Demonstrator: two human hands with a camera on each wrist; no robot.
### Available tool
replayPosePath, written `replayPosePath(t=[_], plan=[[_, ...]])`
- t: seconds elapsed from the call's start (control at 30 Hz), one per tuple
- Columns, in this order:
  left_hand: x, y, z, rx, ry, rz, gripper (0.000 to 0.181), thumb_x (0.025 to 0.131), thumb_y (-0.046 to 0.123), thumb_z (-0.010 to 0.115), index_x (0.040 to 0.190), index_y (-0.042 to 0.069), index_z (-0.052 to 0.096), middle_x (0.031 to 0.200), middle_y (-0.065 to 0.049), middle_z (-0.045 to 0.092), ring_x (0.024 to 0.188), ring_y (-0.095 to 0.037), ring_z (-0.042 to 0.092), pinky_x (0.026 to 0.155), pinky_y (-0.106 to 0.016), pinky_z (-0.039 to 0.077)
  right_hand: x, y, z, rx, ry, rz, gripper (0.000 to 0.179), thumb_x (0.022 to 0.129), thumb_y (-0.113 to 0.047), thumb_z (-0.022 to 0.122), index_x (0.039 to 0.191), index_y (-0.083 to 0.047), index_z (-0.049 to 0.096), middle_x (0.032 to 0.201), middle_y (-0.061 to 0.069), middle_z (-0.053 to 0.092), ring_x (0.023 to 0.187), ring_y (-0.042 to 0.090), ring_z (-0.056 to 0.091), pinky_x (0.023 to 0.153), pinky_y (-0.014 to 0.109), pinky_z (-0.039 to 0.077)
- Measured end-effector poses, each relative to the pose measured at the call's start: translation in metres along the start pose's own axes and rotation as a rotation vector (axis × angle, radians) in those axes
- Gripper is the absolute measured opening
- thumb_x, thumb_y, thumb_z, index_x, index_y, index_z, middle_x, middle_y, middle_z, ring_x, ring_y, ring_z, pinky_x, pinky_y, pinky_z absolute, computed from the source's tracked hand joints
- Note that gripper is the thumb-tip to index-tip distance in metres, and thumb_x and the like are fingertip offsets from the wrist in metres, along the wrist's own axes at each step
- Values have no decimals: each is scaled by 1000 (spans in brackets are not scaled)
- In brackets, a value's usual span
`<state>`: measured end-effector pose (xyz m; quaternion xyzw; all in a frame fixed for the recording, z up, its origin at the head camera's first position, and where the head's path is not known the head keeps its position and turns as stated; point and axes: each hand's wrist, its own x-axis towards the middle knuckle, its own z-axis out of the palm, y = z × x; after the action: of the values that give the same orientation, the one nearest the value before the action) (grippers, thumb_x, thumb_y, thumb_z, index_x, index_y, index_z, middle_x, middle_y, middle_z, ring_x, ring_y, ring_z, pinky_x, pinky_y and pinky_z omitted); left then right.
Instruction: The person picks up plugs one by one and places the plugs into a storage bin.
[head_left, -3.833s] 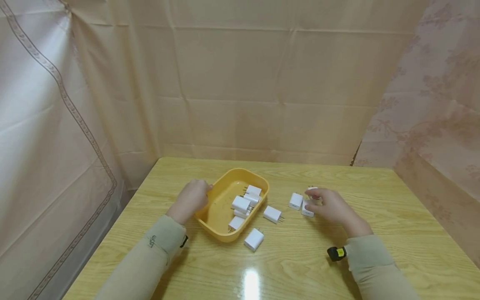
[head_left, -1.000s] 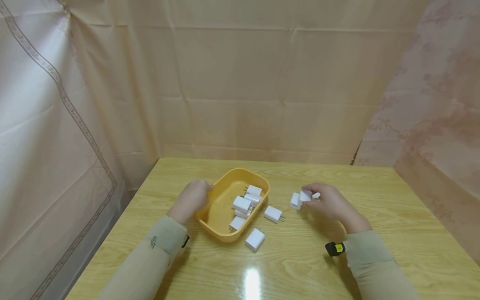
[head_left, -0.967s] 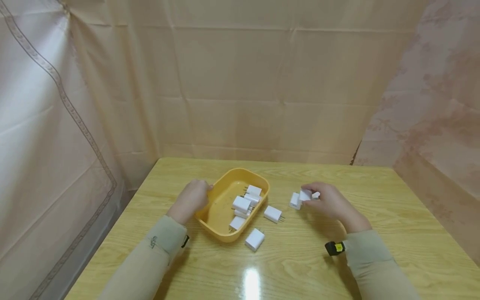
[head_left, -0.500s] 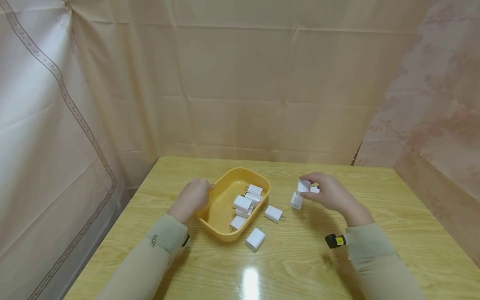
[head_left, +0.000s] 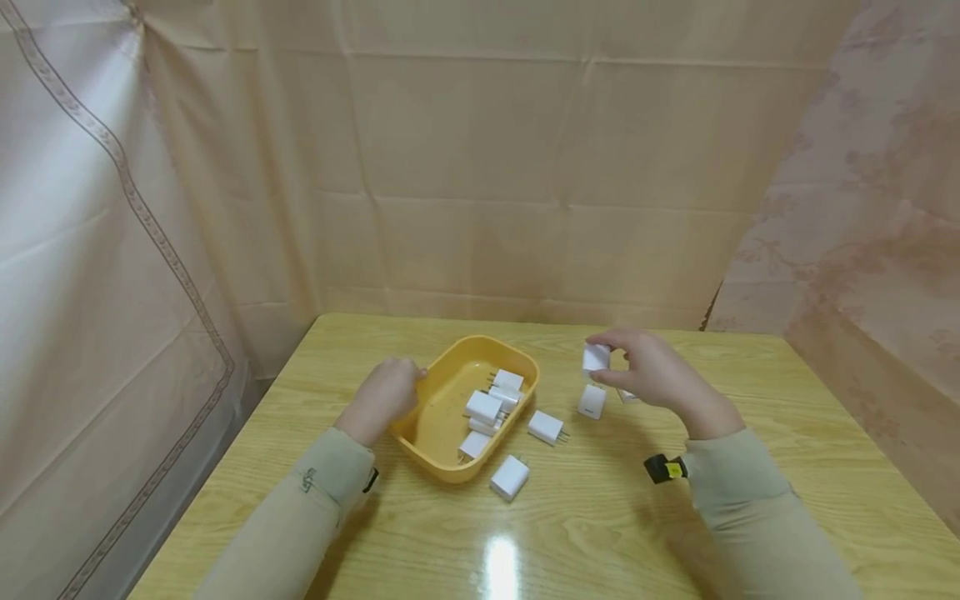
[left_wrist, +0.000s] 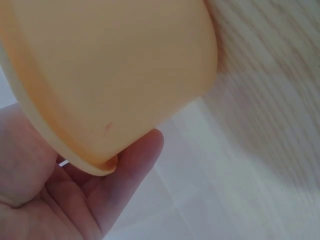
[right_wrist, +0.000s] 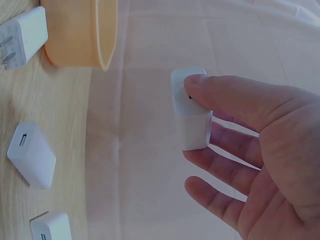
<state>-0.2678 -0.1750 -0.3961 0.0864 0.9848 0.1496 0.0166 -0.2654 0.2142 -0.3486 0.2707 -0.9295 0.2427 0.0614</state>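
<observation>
My left hand (head_left: 381, 400) grips the rim of a yellow plastic tub (head_left: 431, 465) at its left side; in the left wrist view the thumb and fingers (left_wrist: 132, 175) pinch that rim. Several white charger plugs (head_left: 483, 407) lie heaped along the tub's right side. To the right, my right hand (head_left: 660, 375) pinches another white charger plug (head_left: 596, 357) between thumb and fingers, raised over the table. The right wrist view shows the thumb on the face of the held charger plug (right_wrist: 192, 125), the fingers behind it. Below it on the table stands a charger plug (head_left: 592, 402).
Two charger plugs lie between tub and right hand: one with prongs to the right (head_left: 546, 427), one nearer the front (head_left: 509, 478). Another plug (head_left: 628, 397) is partly hidden under the right hand. Cloth curtains (head_left: 480, 183) hang behind the wooden table (head_left: 585, 533).
The right hand has picked up a charger plug from the group at the right and raised it up and a little leftward. The left hand and tub stay put.
</observation>
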Motion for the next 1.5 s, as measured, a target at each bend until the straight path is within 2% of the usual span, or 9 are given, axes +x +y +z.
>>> replayPosePath(t=[0.17,0.53,0.87,1.27,1.5], plan=[[-1,0,0,-3,-2,-6,40,94,-11,58,130,3,69,133,-16,64,82,-20,60,62,-28,49,3,-7,1,-37,5,-29,49,90,-23,79,134,-5,65,122,12,69,95,24,62,77,47,52],[0,-1,0,-24,-4,1,39,95,-10,57,130,2,68,133,-18,64,85,-21,61,64,-28,50,11,-17,7,-11,-7,-56,49,89,-20,81,133,-4,66,124,11,69,110,29,63,89,51,53],[1,1,0,-20,-10,-10,40,96,-9,56,132,4,67,136,-16,62,87,-21,60,63,-27,49,21,-32,17,-13,-14,-89,49,88,-23,82,132,-6,67,122,7,69,112,27,63,93,51,52],[0,-1,1,-25,-6,-10,39,95,-10,58,131,2,67,134,-18,64,77,-20,60,58,-27,48,34,-51,37,-44,-61,-143,48,88,-23,82,130,-5,68,124,8,69,109,27,64,89,46,54],[1,-1,1,3,8,11,37,96,-8,59,130,2,68,130,-17,66,72,-19,58,57,-27,47,41,-60,50,-42,-89,-138,48,89,-25,81,132,-8,68,130,7,67,118,26,61,97,45,51]])
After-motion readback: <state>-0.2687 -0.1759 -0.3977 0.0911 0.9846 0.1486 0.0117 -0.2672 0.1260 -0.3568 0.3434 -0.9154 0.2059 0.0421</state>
